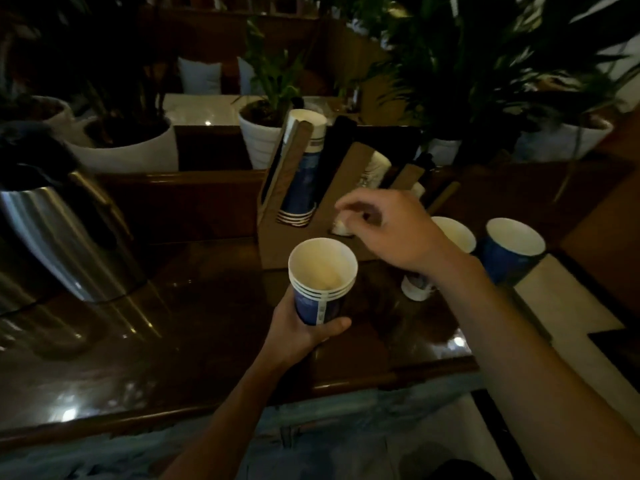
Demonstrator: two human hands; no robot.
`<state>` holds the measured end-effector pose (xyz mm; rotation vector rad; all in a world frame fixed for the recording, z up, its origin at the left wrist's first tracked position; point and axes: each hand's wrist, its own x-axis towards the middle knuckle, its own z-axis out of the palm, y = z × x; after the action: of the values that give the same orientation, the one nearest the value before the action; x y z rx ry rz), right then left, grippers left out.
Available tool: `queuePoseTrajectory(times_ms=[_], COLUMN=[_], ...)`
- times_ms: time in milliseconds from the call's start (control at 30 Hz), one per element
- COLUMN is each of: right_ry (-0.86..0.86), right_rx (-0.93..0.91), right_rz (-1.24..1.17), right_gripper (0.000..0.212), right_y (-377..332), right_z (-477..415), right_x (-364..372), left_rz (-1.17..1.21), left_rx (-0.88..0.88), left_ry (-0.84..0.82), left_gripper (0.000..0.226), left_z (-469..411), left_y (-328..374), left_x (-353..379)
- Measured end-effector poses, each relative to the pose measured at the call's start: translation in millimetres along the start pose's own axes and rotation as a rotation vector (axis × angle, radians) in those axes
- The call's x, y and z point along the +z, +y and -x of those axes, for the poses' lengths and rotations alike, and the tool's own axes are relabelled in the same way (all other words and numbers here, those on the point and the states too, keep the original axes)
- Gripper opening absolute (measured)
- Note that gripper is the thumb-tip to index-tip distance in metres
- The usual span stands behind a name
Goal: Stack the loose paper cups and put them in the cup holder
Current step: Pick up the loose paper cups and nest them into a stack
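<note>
Stack (322,289) of cups gripped in my left fingers (332,325); right fingers (360,206) hover loosely curled, empty. Next, the loose cup (513,249) to their right should drop in straight.

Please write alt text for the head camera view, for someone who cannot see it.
A left hand holds a stack of blue paper cups before a brown cup holder; the right hand hovers near a loose cup.
</note>
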<state>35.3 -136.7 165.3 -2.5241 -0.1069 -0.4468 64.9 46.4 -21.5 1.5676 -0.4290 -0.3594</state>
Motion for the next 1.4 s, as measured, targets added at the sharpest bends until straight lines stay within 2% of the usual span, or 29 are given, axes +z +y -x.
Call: queuePoseTrajectory(times_ms=[100, 233, 367, 467, 600, 700, 833, 933, 1067, 1200, 1267, 1400], right_ry=[-0.013, -0.151, -0.294, -0.417, -0.55, -0.508, -0.41, -0.273, -0.017, 0.16, 0.194, 0.166], right_rx=[0.054, 0.164, 0.19, 0.246, 0.26, 0.227, 0.167, 0.149, 0.091, -0.043, -0.103, -0.164], right_rz=[0.104, 0.273, 0.347, 0.405, 0.476, 0.463, 0.402, 0.383, 0.247, 0.104, 0.081, 0.059], right_gripper=[0.028, 0.051, 0.077, 0.091, 0.098, 0.093, 0.081, 0.071, 0.076, 0.054, 0.045, 0.043], right_y=[30.5, 66.0, 90.9, 105.9, 119.4, 124.9, 121.5, 104.9, 68.1, 35.4, 20.9, 0.2], right_z=[11.1, 17.4, 23.1, 24.7, 22.3, 21.0, 16.9, 8.7, 0.1, -2.5, -1.9, -0.2], right_x=[-32.6, -60.8, -64.6, -61.6, -60.3, -59.2, -68.1, -84.5, -114.1, -136.8, -140.7, -130.0], left_rz=[-0.012, -0.015, -0.031, -0.036, -0.022, -0.025, -0.017, -0.017, -0.025, -0.044, -0.05, -0.06], left_rx=[-0.018, -0.032, -0.012, -0.003, -0.033, -0.045, -0.049, -0.052, -0.071, -0.065, -0.066, -0.064], left_ry=[-0.035, -0.044, -0.029, -0.029, -0.032, -0.043, -0.034, -0.042, -0.043, -0.039, -0.033, -0.036], left_gripper=[0.081, 0.083, 0.08, 0.088, 0.096, 0.096, 0.112, 0.115, 0.108, 0.098, 0.099, 0.097], left_z=[-6.0, -9.5, -10.6, -11.5, -11.8, -10.3, -9.5, -9.5, -9.8, -9.3, -9.1, -9.0], left_y=[-2.8, -4.8, -5.7, -4.5, -7.2, -6.7, -5.2, -5.4, -8.1, -6.7, -5.6, -5.4], left_x=[27.2, 53.6, 63.8, 66.0, 64.5, 64.5, 65.1, 64.3, 63.3, 64.3, 64.6, 63.5])
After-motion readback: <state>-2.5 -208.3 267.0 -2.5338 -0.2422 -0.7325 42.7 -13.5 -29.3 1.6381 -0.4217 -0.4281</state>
